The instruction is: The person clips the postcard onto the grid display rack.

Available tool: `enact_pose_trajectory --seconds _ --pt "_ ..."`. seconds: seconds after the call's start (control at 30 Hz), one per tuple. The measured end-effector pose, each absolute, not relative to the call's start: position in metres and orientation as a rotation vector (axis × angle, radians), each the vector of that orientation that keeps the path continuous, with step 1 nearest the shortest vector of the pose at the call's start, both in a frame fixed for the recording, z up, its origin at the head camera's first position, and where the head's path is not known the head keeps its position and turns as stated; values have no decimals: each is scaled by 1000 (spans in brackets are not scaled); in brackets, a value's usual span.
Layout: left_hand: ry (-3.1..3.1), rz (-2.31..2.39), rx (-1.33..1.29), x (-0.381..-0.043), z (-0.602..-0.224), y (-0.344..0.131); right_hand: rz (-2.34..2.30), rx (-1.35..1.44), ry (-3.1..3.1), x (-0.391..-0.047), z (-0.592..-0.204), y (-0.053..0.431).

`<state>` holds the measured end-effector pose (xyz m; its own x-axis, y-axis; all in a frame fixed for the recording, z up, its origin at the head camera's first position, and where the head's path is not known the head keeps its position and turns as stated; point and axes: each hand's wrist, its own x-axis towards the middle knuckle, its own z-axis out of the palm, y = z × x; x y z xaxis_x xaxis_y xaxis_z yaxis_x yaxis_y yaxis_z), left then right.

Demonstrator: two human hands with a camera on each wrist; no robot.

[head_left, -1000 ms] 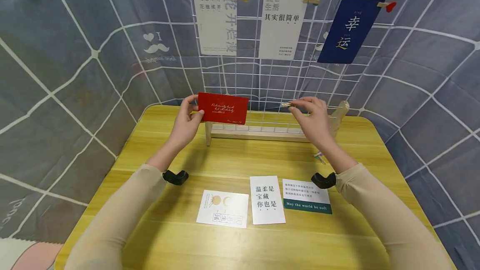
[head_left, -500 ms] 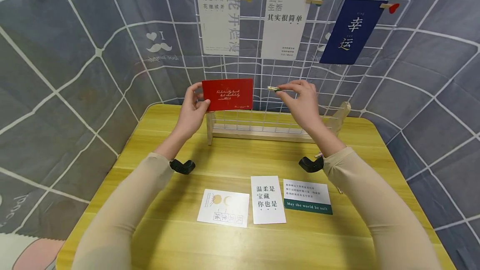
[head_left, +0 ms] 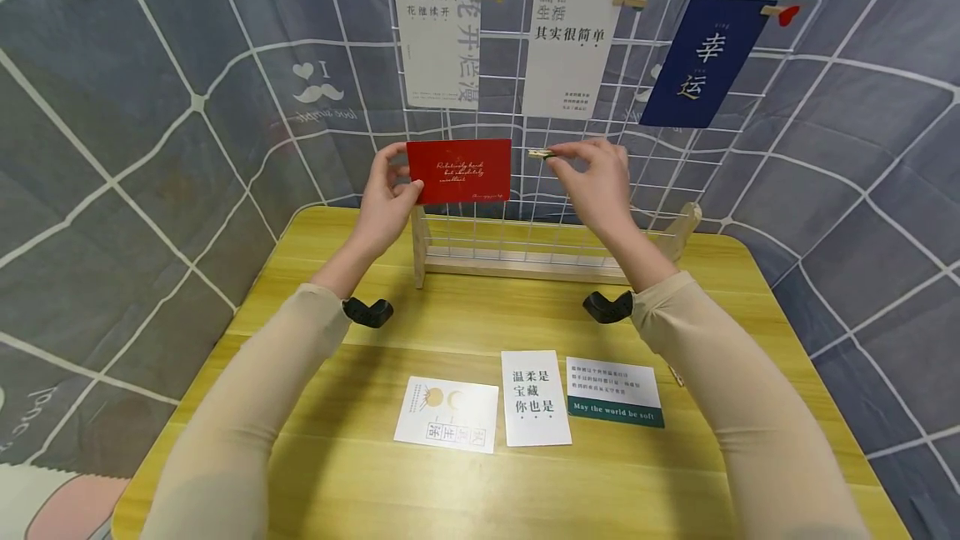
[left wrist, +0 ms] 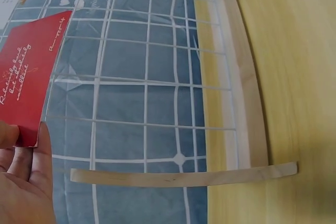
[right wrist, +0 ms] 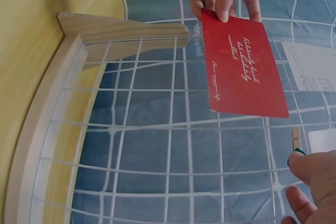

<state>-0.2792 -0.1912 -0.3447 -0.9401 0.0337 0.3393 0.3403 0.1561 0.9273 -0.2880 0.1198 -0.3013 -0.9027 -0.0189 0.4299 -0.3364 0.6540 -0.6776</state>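
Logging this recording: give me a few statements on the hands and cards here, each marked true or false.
1. The left hand holds a red card. True.
2. The right hand holds another card. False: it pinches a wooden clip.
3. The red card touches the wooden clip. False: they are apart.
4. Three hanging cards are on the wire grid. True.
5. The dark blue card hangs leftmost in the head view. False: it hangs rightmost.
6. White cards lie on the table. True.

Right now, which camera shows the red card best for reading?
The head view: the red card is nearly level there, its writing right way up, with the left hand at one edge. The right wrist view shows it bigger but turned sideways. The left wrist view tilts it and cuts it off.
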Motion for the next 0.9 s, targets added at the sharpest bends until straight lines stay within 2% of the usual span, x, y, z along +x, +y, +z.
enact_pose_trajectory --seconds 0.9 --pt "-2191 -1832 -400 -293 -337 -192 1035 189 -2420 -297 -299 96"
